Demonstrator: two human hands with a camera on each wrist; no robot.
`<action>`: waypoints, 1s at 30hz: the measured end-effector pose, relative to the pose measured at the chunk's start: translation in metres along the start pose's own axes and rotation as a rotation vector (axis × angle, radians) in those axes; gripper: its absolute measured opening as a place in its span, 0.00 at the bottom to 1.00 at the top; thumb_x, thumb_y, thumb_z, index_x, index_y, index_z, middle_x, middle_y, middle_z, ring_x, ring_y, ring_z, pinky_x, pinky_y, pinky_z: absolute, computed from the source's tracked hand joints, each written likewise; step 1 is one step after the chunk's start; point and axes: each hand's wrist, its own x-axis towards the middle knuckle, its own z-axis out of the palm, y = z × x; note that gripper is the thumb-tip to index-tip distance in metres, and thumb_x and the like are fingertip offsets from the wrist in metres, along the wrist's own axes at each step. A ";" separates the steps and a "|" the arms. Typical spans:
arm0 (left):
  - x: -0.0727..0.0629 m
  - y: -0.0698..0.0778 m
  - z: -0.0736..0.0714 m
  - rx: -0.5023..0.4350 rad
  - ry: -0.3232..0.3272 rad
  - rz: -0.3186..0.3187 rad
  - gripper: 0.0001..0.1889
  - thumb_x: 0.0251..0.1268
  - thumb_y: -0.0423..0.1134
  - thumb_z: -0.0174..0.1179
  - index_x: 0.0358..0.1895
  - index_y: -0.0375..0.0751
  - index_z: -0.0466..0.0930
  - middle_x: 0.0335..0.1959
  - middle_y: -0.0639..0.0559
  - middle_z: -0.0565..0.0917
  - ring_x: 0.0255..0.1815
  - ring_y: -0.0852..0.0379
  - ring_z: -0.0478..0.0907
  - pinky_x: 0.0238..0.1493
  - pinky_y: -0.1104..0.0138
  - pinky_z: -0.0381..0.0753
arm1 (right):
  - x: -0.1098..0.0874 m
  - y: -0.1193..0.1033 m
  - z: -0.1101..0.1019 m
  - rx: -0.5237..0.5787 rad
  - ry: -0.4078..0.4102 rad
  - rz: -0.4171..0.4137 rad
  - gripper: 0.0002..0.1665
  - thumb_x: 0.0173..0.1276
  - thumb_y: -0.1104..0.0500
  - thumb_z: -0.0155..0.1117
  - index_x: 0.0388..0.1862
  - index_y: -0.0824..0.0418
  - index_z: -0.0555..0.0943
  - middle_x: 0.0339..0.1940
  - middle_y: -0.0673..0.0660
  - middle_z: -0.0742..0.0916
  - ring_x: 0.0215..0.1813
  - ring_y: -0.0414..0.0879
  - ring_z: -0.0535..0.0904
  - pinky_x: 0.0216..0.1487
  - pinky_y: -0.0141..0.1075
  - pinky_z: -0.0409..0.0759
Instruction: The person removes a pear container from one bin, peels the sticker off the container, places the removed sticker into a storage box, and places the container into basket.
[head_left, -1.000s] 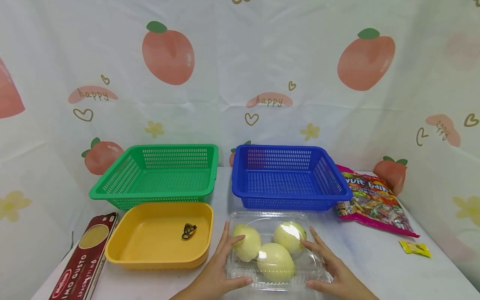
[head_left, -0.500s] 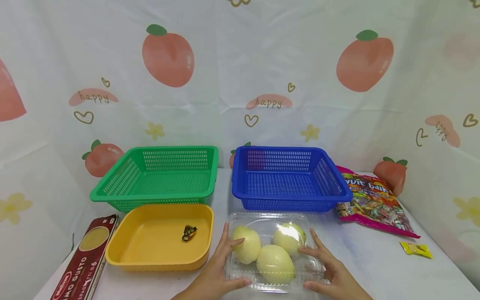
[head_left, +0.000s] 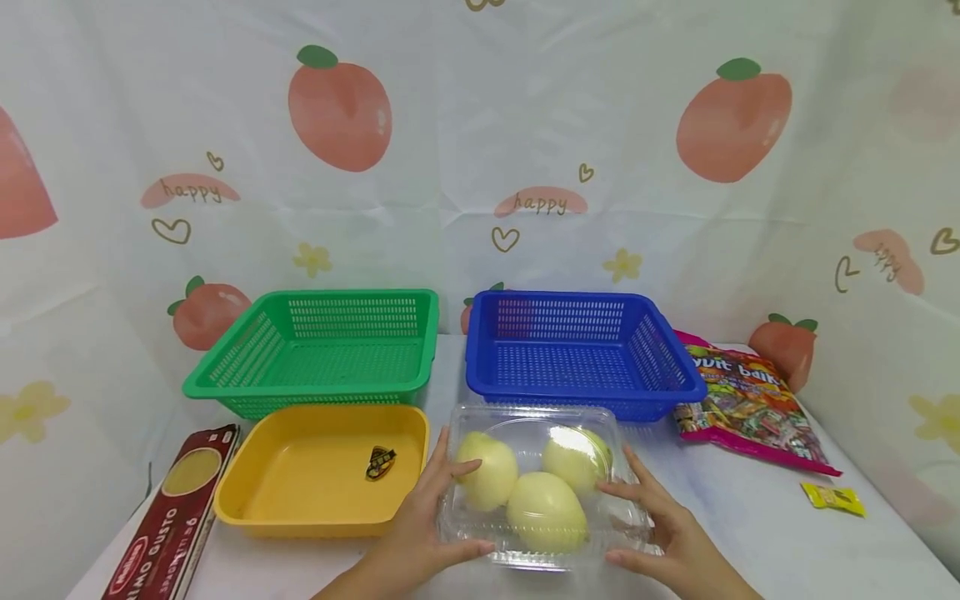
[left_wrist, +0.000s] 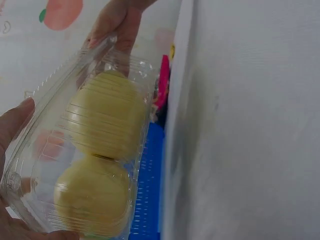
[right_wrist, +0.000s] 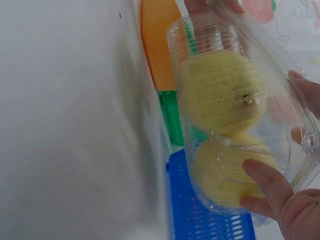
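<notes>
A clear plastic clamshell box [head_left: 495, 537] holds three pale yellow, round fruits [head_left: 546, 510]. My left hand [head_left: 420, 525] grips its left side, thumb along the front edge and fingers spread up the side. My right hand [head_left: 667, 533] grips the right side the same way. In the left wrist view the ribbed box [left_wrist: 45, 150] stands off the white tabletop [left_wrist: 240, 125], with two fruits [left_wrist: 92, 195] showing through. One fruit [right_wrist: 225, 92] in the right wrist view has a dark, dimpled end, and fingers [right_wrist: 272, 185] of my right hand press the box wall.
Behind the box sits a blue basket [head_left: 585, 393], with a green basket [head_left: 315, 393] to its left. A yellow tub [head_left: 315, 529] holds a small black-and-gold packet [head_left: 380, 463]. Spaghetti [head_left: 168, 525] lies far left. A candy bag [head_left: 753, 408] and yellow sweet [head_left: 832, 498] lie right.
Both hands have raised the clamshell box with its fruits, and it has shifted slightly left and tilted. The baskets, tub and packets have not moved.
</notes>
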 end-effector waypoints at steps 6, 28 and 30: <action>0.002 0.013 -0.015 0.071 0.059 0.013 0.39 0.41 0.54 0.72 0.62 0.59 0.68 0.77 0.49 0.38 0.74 0.35 0.47 0.61 0.35 0.60 | 0.015 -0.009 0.000 0.036 0.004 -0.119 0.34 0.56 0.73 0.64 0.64 0.67 0.69 0.78 0.55 0.44 0.69 0.20 0.53 0.47 0.39 0.83; 0.038 0.023 -0.114 0.179 0.087 0.071 0.36 0.49 0.45 0.70 0.65 0.49 0.66 0.77 0.48 0.35 0.75 0.33 0.40 0.64 0.37 0.55 | 0.116 -0.039 0.013 0.041 -0.015 -0.084 0.33 0.57 0.61 0.69 0.62 0.62 0.72 0.78 0.56 0.44 0.75 0.68 0.42 0.53 0.48 0.78; 0.042 0.022 -0.122 0.193 0.083 0.069 0.35 0.51 0.45 0.69 0.65 0.48 0.66 0.77 0.47 0.35 0.75 0.34 0.41 0.64 0.37 0.56 | 0.125 -0.041 0.015 0.083 -0.024 -0.069 0.33 0.57 0.61 0.69 0.62 0.63 0.71 0.78 0.54 0.43 0.75 0.66 0.48 0.53 0.47 0.78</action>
